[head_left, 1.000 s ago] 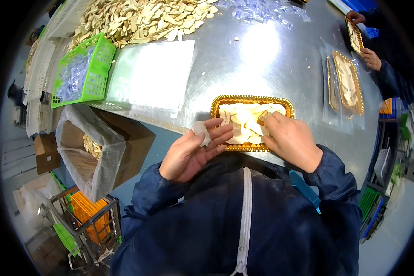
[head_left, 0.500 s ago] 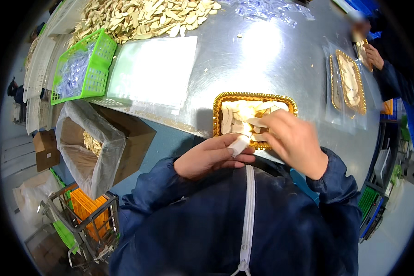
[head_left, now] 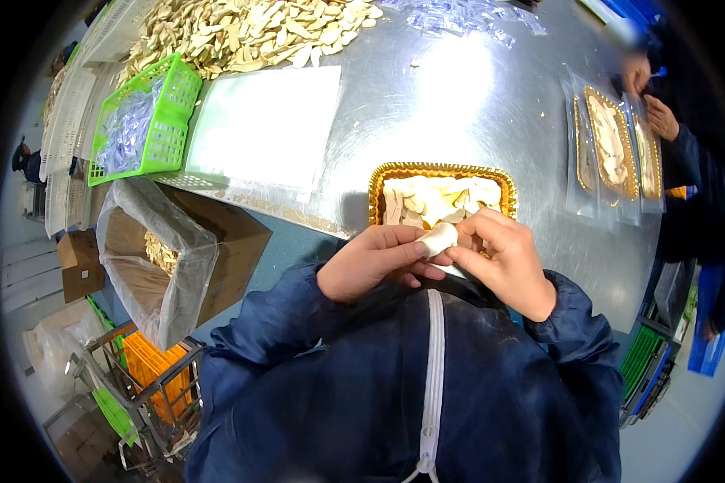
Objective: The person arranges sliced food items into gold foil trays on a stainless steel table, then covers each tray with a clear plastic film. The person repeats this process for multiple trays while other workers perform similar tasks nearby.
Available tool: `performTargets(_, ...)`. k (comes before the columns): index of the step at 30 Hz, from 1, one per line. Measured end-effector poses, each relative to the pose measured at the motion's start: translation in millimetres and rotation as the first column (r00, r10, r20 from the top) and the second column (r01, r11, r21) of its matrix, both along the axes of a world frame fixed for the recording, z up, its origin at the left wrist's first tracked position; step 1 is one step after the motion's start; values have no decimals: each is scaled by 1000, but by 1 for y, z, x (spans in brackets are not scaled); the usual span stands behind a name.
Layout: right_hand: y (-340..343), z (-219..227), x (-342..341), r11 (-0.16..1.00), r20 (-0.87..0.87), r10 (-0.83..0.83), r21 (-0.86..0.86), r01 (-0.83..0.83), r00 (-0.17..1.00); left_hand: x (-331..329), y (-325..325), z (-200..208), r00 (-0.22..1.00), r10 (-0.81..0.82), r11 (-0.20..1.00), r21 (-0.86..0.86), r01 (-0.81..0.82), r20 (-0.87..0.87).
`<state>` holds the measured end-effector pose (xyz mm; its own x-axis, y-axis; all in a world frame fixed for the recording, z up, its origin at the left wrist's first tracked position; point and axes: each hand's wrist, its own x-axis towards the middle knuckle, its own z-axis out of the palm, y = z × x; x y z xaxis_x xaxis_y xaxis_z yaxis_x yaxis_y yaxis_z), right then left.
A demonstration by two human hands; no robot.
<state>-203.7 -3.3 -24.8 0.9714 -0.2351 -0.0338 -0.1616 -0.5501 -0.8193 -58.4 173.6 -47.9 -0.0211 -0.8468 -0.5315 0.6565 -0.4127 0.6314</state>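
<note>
Pinching the left end of a smooth, whitish, elongated slice, the left hand points it rightward and slightly away; the equally near right hand curls half-closed fingertips at its other end, grip unclear. It sits by the near rim of a shiny gold rectangular tray, with bare silver metal tabletop beyond the far rim.

Left hand and right hand close together — fingers bent, both arms angled inward.
</note>
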Motion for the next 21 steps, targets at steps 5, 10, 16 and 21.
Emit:
performTargets(5, 10, -5, 5, 958, 54, -125, 265, 107, 991, -22, -6, -2, 948, 18, 999, -50, -2, 317)
performTargets(10, -23, -1, 14, 880, -132, -227, 398, 261, 965, -27, -2, -3, 487, 98, 988, -144, 59, 868)
performTargets(16, -28, -19, 28, 981, -18, 143, -126, -144, 990, -15, 13, -5, -102, 162, 984, -152, 94, 982)
performTargets(21, -20, -26, 32, 990, -124, 135, -18, -139, 983, -15, 14, -14, -271, 64, 989, -25, 146, 960)
